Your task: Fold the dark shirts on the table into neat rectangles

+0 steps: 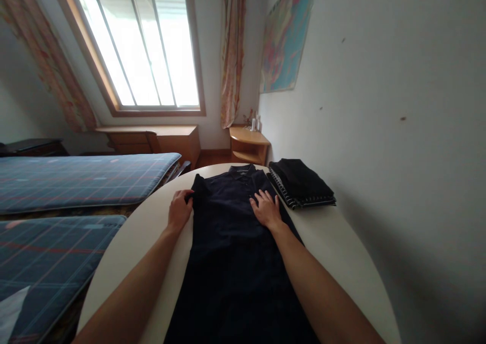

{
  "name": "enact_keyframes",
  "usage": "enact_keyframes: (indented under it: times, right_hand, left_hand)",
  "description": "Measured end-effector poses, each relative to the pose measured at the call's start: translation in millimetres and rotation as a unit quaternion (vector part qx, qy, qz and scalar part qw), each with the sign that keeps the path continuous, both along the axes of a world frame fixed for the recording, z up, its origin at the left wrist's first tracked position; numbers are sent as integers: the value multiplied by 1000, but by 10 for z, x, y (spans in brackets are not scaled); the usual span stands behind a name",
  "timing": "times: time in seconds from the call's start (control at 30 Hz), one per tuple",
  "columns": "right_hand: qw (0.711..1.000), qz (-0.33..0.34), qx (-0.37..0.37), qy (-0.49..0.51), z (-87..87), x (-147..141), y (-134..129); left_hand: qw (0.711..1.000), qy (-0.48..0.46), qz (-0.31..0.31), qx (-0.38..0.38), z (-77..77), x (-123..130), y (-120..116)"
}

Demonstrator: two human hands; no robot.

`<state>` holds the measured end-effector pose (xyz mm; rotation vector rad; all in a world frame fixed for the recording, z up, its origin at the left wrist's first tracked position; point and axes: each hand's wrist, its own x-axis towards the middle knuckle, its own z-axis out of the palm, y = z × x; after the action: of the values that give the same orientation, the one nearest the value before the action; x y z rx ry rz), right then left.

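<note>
A dark navy collared shirt [235,242] lies spread on the pale round table [341,263], its collar at the far side and its lower part running toward me past the bottom of the view. My left hand [180,208] is closed on the edge of the shirt's left sleeve. Spread flat on the right part of the shirt's chest, my right hand [266,208] has its fingers apart and grips nothing.
Folded dark clothes [301,181], some striped, are stacked at the table's right rear by the wall. Two beds with plaid mattresses [76,182] stand at the left. Beyond the table are a wooden desk [174,139] and a corner shelf [248,135].
</note>
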<state>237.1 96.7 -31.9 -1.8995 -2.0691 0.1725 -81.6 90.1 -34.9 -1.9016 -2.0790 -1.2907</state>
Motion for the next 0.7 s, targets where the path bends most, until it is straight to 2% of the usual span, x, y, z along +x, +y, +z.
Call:
enact_keyframes:
  times: [0.13, 0.27, 0.4, 0.53, 0.7]
  right_hand:
    - [1000, 13, 12, -7, 15, -36, -24]
    - [996, 61, 59, -23, 75, -114, -99]
    - [981, 180, 62, -29, 147, -284, -253]
    - [945, 324, 36, -32, 256, -467, -415]
    - [897, 438, 50, -21, 431, -708, -707]
  left_hand:
    - [999, 4, 8, 33, 37, 28, -31]
    - [997, 9, 73, 10, 39, 25, -69]
    - [990, 30, 128, -53, -20, -2, -133]
    - [967, 117, 164, -154, -46, -26, -189]
    - [964, 135, 160, -164, -29, -29, -205]
